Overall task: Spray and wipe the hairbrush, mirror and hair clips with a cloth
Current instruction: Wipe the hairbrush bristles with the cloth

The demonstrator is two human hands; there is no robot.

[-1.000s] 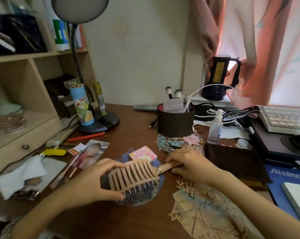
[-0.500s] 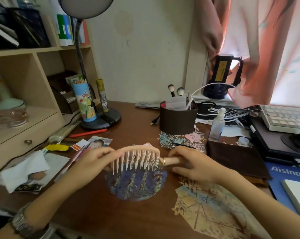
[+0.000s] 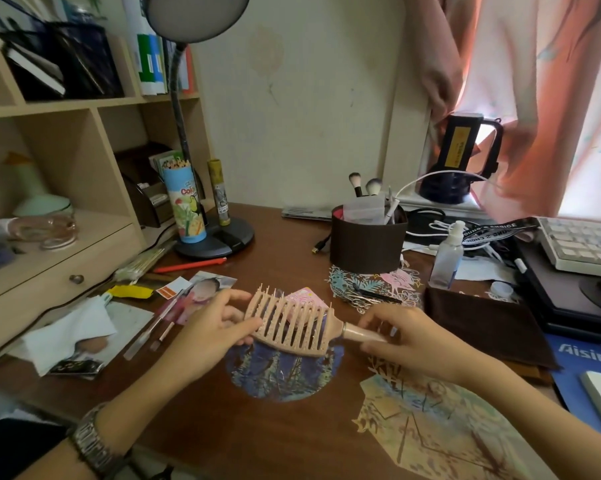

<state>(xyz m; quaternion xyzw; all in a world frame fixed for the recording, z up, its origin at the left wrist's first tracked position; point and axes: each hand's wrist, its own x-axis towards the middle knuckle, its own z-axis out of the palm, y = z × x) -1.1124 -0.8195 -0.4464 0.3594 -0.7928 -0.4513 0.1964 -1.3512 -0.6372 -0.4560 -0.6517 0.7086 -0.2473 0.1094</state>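
Observation:
I hold a pink vented hairbrush (image 3: 292, 322) above the brown desk, bristles pointing up and away. My right hand (image 3: 404, 339) grips its handle. My left hand (image 3: 211, 327) pinches the far tip of the brush head between thumb and fingers. A small pink item (image 3: 306, 295), maybe the mirror, shows behind the brush. A clear spray bottle (image 3: 448, 259) stands at the right. A white cloth (image 3: 72, 332) lies at the left. Dark hair clips (image 3: 375, 295) rest on a patterned coaster.
A round blue patterned mat (image 3: 278, 374) lies under the brush. A brown holder (image 3: 366, 242) with makeup brushes stands behind, a desk lamp base (image 3: 216, 239) at back left, a dark pouch (image 3: 482, 323) and keyboard (image 3: 584, 242) at right. Photos, pens and papers clutter the left.
The brush has been turned over: its back faced up a second ago, then bristles pointed down, and now they point up. It was also lifted off the blue mat.

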